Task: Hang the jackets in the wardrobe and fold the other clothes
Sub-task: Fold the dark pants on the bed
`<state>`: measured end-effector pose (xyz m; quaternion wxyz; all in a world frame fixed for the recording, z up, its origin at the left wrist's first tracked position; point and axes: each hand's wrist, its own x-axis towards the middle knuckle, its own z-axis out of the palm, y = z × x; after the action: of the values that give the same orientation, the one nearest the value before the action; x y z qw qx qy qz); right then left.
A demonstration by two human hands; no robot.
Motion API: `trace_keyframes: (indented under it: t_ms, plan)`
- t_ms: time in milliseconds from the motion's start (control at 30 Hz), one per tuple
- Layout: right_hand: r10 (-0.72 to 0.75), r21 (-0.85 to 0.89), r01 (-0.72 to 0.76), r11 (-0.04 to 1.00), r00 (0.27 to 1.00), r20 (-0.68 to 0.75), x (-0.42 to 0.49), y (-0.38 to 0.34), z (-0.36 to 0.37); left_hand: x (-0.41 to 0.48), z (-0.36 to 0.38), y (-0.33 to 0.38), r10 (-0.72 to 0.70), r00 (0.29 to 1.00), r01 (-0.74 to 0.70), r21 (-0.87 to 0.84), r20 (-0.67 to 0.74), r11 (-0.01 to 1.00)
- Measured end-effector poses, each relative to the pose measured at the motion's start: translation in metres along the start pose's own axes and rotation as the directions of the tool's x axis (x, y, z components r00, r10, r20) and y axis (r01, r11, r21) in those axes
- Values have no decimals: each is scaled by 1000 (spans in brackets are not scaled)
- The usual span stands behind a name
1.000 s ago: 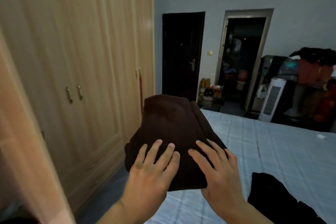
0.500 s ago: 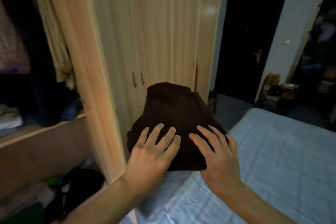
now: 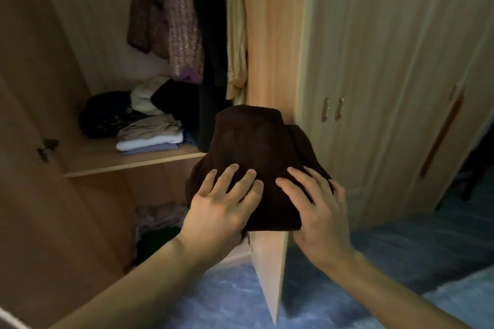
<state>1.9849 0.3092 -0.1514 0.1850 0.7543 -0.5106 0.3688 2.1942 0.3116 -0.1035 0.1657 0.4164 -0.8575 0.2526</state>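
Note:
I hold a folded dark brown garment (image 3: pixel 254 147) in the air with both hands, in front of the open wardrobe. My left hand (image 3: pixel 222 203) grips its near left edge, fingers flat on top and thumb hidden beneath. On the near right edge my right hand (image 3: pixel 318 208) holds it the same way. The garment's far end hangs level with the wardrobe shelf (image 3: pixel 133 164). Several jackets and shirts (image 3: pixel 181 21) hang above that shelf.
A stack of folded clothes (image 3: pixel 149 136) and a dark bundle (image 3: pixel 107 112) lie on the shelf. More clothes (image 3: pixel 157 222) fill the compartment below. The open door's edge (image 3: pixel 270 262) stands just under the garment. Closed doors with handles (image 3: pixel 331 112) are at the right, above a blue floor (image 3: pixel 227 296).
I have turned left from the bed toward the wardrobe, carrying the garment along. The open compartment with its shelf now fills the left half of the view. My grip is unchanged.

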Motion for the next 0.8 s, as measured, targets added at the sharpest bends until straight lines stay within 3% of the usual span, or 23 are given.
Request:
trace_keyframes:
  t_ms: [200, 433, 800]
  plan:
    - [-117, 19, 117, 993, 992, 45, 50, -57, 54, -41, 18, -80, -117, 993, 117, 3, -25, 993]
    - [-172, 16, 172, 985, 973, 155, 103, -122, 123, -81, 56, -177, -194, 980, 197, -69, 43, 978]
    - [-153, 83, 134, 987, 940, 306, 126, -156, 223, -110, 131, -255, -218, 954, 251, -152, 205, 956]
